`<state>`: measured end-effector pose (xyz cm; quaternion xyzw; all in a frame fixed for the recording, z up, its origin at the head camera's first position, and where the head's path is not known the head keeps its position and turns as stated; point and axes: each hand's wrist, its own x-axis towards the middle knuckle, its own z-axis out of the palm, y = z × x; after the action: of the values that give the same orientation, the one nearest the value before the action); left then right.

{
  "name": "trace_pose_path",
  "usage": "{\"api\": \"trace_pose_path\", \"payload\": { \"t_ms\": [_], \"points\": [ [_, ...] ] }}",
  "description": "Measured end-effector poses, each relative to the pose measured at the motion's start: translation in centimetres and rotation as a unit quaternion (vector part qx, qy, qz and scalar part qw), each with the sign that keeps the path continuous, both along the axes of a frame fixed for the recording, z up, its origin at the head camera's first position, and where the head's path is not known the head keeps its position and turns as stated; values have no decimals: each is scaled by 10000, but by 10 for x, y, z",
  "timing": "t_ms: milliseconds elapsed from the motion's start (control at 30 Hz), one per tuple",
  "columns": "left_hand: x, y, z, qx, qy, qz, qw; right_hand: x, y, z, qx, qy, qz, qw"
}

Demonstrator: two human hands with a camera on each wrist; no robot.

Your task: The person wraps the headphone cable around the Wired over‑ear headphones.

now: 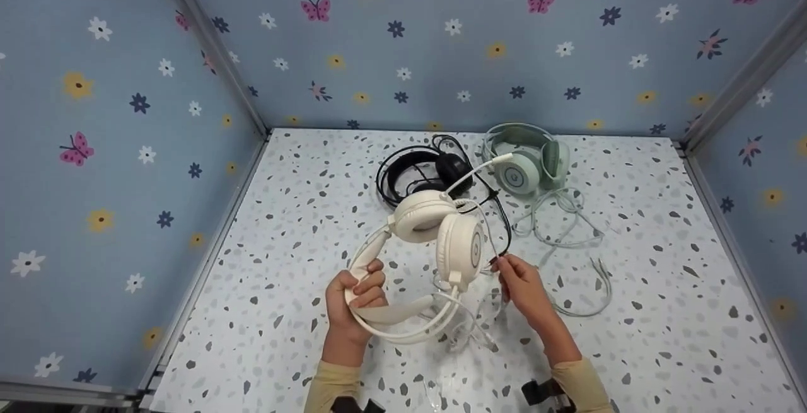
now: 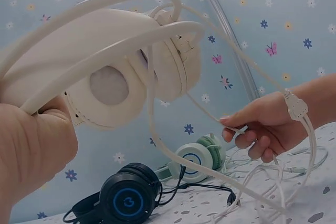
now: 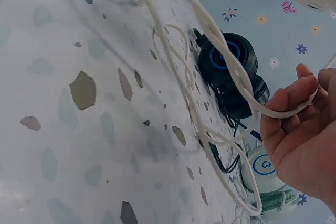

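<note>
A white headset (image 1: 423,216) with a thin boom microphone is held up above the table by my left hand (image 1: 354,299), whose fingers curl round its headband. Its two ear cups point away from me. To the right, my right hand (image 1: 522,284) pinches the headset's white cable (image 3: 286,113) between thumb and fingers. More of that cable hangs in loose loops below the headset, near the tabletop. In the left wrist view, a small white splitter piece (image 2: 295,106) on the cable appears in front of the right forearm.
A black headset (image 1: 454,170) lies on the speckled table (image 1: 271,211) behind the white one. A pale green headset (image 1: 520,170) sits at the back right, its coiled cable (image 1: 567,211) spreading toward me. Flower-patterned panels (image 1: 403,41) enclose the back and sides.
</note>
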<state>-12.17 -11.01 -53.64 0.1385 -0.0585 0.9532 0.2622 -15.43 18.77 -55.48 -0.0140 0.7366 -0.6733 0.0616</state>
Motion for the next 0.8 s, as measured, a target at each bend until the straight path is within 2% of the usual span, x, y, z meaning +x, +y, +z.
{"api": "trace_pose_path", "payload": {
  "t_ms": [100, 167, 300, 367, 433, 500, 533, 567, 600, 667, 733, 800],
  "points": [
    [-1, 2, -1, 59, -9, -41, 10000, 3, -4, -8, -264, -205, 427, 9985],
    [-1, 4, -3, 57, -53, -11, 10000, 6, -6, -10, -612, -135, 969, 9933],
    [-2, 5, -5, 69, -280, 233, 9993, 14, -4, -7, -1093, 333, 2261, 9674],
    [-2, 5, -6, 44, -409, 389, 9984, 18, -2, -4, -1175, 456, 2571, 9581],
    [-2, 4, -8, -1, -484, 526, 9974, 21, -2, -1, -823, 532, 2393, 9660],
    [-2, 4, -9, -35, -517, 623, 9967, 25, -5, 0, -106, 738, 1773, 9813],
    [-2, 4, -9, -52, -525, 667, 9964, 27, -7, 1, 354, 939, 1384, 9853],
    [-2, 4, -10, -64, -529, 701, 9961, 29, -10, 1, 891, 1199, 981, 9839],
    [-3, 4, -10, -70, -547, 738, 9957, 30, -11, 0, 1480, 1513, 621, 9754],
    [-4, 3, -10, -99, -558, 795, 9952, 35, -15, -2, 2466, 2059, 147, 9469],
    [-5, 2, -9, -192, -531, 850, 9948, 38, -16, -5, 3146, 2462, 4, 9168],
    [-6, 0, -8, -358, -503, 912, 9939, 41, -16, -8, 3711, 2593, 102, 8916]
  ]
}}
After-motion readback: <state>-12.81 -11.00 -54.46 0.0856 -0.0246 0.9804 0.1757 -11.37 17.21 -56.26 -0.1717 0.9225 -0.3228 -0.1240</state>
